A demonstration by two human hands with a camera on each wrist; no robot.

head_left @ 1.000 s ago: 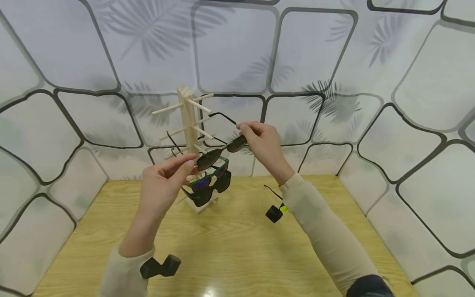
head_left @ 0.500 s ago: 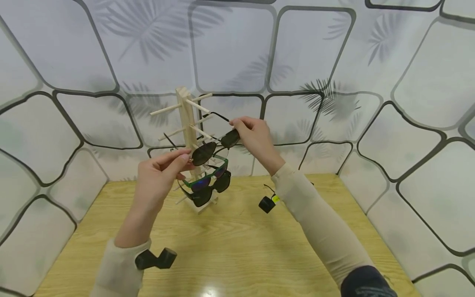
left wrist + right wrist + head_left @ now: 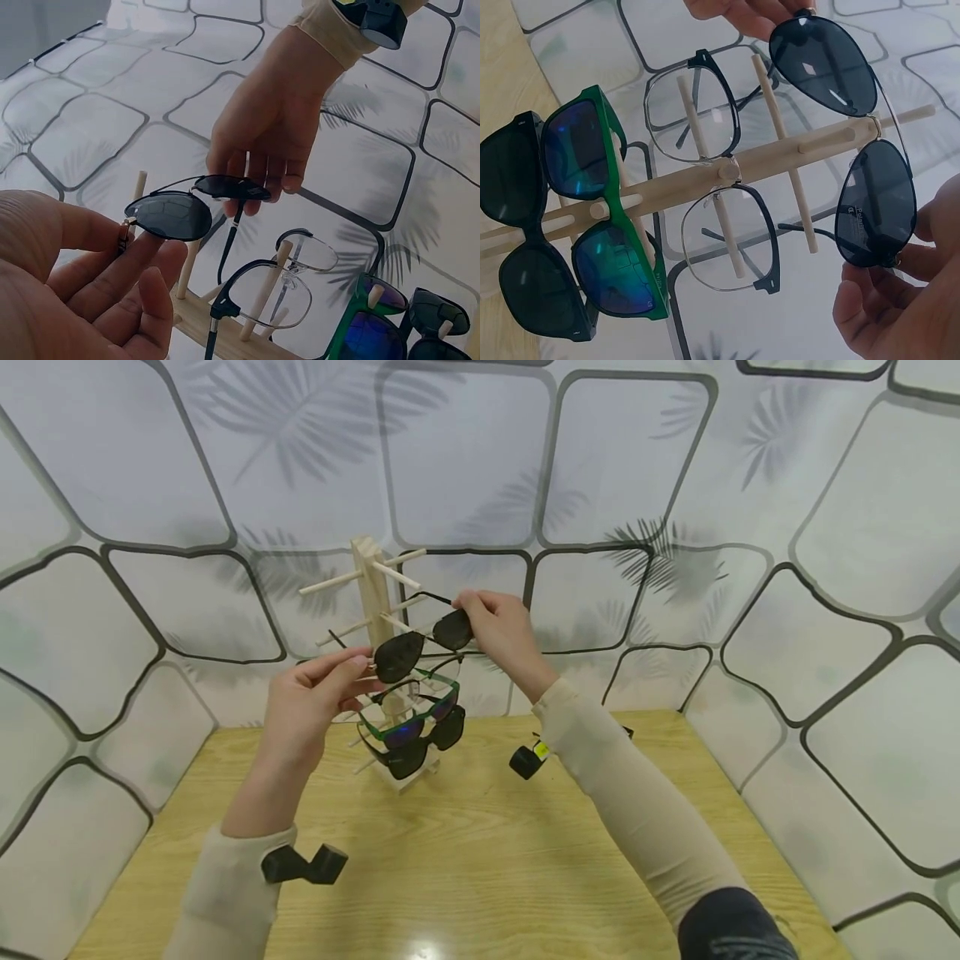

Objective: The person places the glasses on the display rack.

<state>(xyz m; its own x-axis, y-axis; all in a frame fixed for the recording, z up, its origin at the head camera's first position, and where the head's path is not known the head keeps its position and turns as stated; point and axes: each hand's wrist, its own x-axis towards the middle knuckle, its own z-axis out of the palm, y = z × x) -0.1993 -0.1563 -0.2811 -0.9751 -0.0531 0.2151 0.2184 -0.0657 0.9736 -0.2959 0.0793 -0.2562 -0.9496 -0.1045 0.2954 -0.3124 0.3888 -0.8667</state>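
Note:
Dark-lensed sunglasses (image 3: 399, 657) are held in front of the upper part of a wooden stand (image 3: 371, 578). My left hand (image 3: 302, 702) pinches their left hinge, and my right hand (image 3: 504, 635) pinches the right one. In the right wrist view the dark sunglasses (image 3: 825, 67) stand off the post, above clear half-rim glasses (image 3: 731, 105). Below those, green-framed sunglasses (image 3: 405, 732) and black sunglasses (image 3: 408, 760) hang on the stand's lower pegs. The left wrist view shows the thumb and fingers of the left hand (image 3: 97, 277) at the hinge.
The stand's base sits toward the back of the wooden table (image 3: 465, 860). Patterned cloth walls (image 3: 465, 460) enclose the back and both sides. Black devices are strapped at both wrists, the left one (image 3: 303, 865) over the sleeve. A dark thin object (image 3: 628, 732) lies behind the right forearm.
Both hands have moved left and slightly up with the dark sunglasses, bringing them closer before the stand. More of the clear glasses beneath shows.

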